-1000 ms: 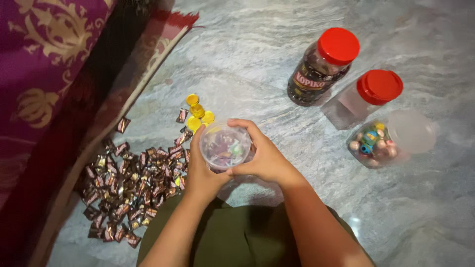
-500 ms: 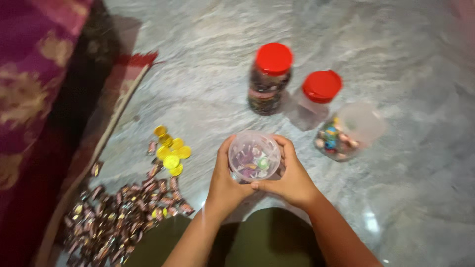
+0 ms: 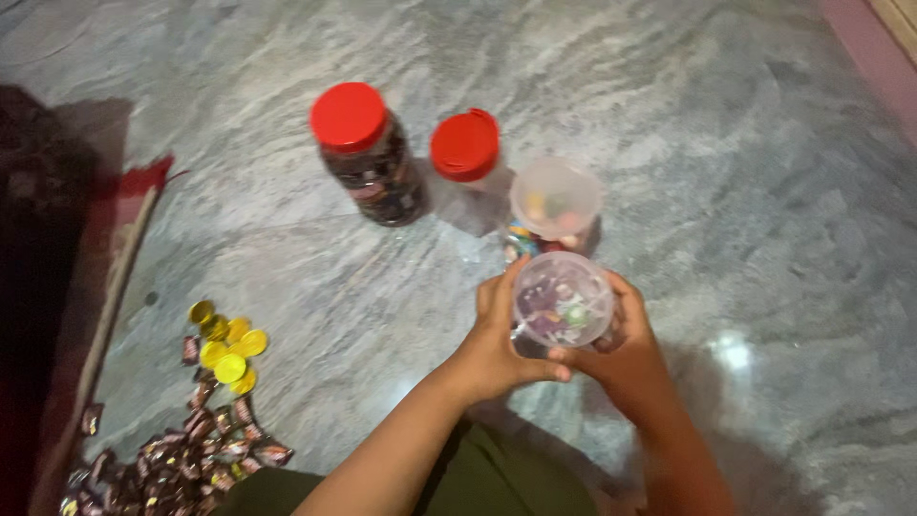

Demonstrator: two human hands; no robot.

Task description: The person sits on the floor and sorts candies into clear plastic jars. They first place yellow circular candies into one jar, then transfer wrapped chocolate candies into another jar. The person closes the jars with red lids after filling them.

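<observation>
Nearest the wearer: olive-green clothing [image 3: 497,483] filled the bottom edge, with both forearms reaching out over it.
Left hand [image 3: 497,339]: it was curled around the near-left side of the small clear lidded jar [image 3: 562,299], thumb lying under the rim, fingers closed on the wall.
Right hand [image 3: 626,349]: it cupped the jar's right and underside, fingers wrapped tight against the plastic.
Jar position: it was held up off the marble floor [image 3: 764,191], just in front of the wearer, lid facing the camera, with coloured pieces dimly visible inside.
Handling judgement: a two-sided hold low on the wall looked steady; keeping the lid level would probably stop the contents shifting.
Close neighbour: a second clear jar of colourful sweets [image 3: 554,203] stood just beyond the held one, near enough to be knocked.
Left side: gold foil coins [image 3: 227,342] and a heap of dark wrapped candies [image 3: 181,459] lay well apart from the hands.
Farther back: a red-lidded dark jar [image 3: 368,153] and a red-lidded clear jar [image 3: 468,153] stood side by side.
Open room: bare floor stretched to the right and ahead; a red rug edge [image 3: 124,220] bounded the left.
</observation>
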